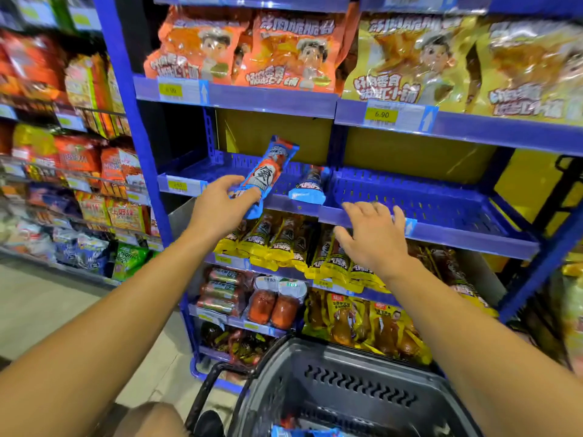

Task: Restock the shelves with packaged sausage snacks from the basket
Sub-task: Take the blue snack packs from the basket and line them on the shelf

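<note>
My left hand [220, 203] grips the lower end of a blue and orange sausage snack pack [268, 171], held tilted over the front lip of the blue middle shelf tray [202, 171]. A second blue sausage pack [307, 186] lies on that tray just to the right. My right hand [372, 231] hovers with fingers spread and holds nothing, in front of the edge of the right blue tray [441, 200]. The dark grey basket [347, 389] stands below, with a bit of blue packaging showing at its bottom [303, 432].
Orange bags [246, 48] and yellow bags [441, 64] fill the shelf above. Yellow sausage packs [284, 244] hang on the shelf under my hands, with more snacks lower down. Another stocked rack [63, 168] stands to the left across grey floor.
</note>
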`<state>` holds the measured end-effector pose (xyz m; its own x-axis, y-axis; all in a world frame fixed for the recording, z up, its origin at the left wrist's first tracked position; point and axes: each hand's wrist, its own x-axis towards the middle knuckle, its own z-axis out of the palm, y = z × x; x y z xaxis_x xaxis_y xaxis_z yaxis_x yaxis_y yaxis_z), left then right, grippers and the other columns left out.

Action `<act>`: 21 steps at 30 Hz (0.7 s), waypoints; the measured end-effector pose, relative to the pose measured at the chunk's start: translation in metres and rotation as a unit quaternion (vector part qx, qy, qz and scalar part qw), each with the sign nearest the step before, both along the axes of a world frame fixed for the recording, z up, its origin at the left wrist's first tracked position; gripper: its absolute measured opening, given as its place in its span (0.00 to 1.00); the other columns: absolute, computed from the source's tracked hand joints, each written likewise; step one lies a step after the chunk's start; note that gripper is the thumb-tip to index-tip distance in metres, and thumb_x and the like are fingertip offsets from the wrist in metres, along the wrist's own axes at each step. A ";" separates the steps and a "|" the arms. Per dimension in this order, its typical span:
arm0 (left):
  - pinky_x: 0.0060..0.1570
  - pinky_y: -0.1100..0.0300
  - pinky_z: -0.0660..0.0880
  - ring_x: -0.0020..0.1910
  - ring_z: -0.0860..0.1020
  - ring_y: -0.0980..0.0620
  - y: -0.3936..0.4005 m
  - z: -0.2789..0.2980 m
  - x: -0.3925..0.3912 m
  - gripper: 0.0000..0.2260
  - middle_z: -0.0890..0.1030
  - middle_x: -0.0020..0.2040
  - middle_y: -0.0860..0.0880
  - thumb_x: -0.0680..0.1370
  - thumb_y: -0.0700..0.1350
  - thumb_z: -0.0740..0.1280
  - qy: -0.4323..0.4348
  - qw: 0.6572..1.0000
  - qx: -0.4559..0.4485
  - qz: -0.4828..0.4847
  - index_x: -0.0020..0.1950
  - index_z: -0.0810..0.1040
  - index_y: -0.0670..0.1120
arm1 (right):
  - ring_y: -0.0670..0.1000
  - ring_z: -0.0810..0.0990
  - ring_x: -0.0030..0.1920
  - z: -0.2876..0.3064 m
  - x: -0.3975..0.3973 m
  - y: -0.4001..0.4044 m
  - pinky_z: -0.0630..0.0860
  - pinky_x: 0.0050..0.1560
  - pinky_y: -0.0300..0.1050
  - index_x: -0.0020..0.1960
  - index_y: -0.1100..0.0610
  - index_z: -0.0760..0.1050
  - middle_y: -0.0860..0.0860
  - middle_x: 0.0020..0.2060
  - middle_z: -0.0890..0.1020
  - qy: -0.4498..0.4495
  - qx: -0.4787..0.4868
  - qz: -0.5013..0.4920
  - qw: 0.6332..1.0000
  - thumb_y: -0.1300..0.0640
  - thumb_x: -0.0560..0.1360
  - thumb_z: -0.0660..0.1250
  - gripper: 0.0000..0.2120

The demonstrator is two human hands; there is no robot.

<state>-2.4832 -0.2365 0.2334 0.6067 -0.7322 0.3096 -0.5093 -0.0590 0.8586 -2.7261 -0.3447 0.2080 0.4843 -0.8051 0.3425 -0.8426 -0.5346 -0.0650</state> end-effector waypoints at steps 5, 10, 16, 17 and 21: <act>0.53 0.51 0.74 0.54 0.78 0.44 -0.035 0.013 0.005 0.20 0.82 0.54 0.46 0.77 0.61 0.63 -0.072 0.996 0.049 0.023 0.54 0.82 0.46 | 0.57 0.58 0.76 -0.009 0.000 0.002 0.45 0.76 0.64 0.79 0.49 0.55 0.48 0.75 0.64 0.035 -0.025 -0.014 0.999 0.40 0.81 0.53 0.30; 0.55 0.50 0.70 0.60 0.74 0.41 -0.052 0.022 0.002 0.23 0.80 0.57 0.44 0.77 0.64 0.59 -0.206 0.970 0.124 0.041 0.56 0.82 0.49 | 0.57 0.59 0.75 -0.011 0.000 0.001 0.46 0.76 0.64 0.79 0.48 0.55 0.48 0.74 0.65 0.037 -0.038 -0.014 0.999 0.40 0.80 0.54 0.30; 0.62 0.46 0.70 0.65 0.72 0.40 -0.060 0.009 0.000 0.25 0.78 0.65 0.45 0.77 0.63 0.57 -0.242 0.965 0.104 -0.011 0.68 0.75 0.53 | 0.57 0.60 0.75 -0.013 0.000 0.000 0.47 0.76 0.63 0.79 0.49 0.55 0.49 0.74 0.65 0.033 -0.046 -0.010 0.998 0.40 0.80 0.55 0.31; 0.62 0.45 0.70 0.65 0.73 0.40 -0.062 0.008 0.000 0.25 0.78 0.65 0.45 0.78 0.63 0.57 -0.236 0.966 0.105 -0.018 0.69 0.74 0.52 | 0.57 0.59 0.75 -0.013 -0.001 0.000 0.47 0.76 0.63 0.79 0.48 0.54 0.48 0.74 0.65 0.034 -0.047 -0.010 0.998 0.40 0.80 0.55 0.31; 0.60 0.45 0.70 0.62 0.74 0.39 -0.070 0.008 -0.002 0.22 0.79 0.62 0.44 0.80 0.61 0.57 -0.247 0.962 0.115 -0.029 0.66 0.75 0.49 | 0.56 0.59 0.75 -0.013 -0.002 0.000 0.46 0.76 0.62 0.79 0.48 0.53 0.47 0.74 0.64 0.035 -0.053 -0.009 0.998 0.39 0.80 0.55 0.31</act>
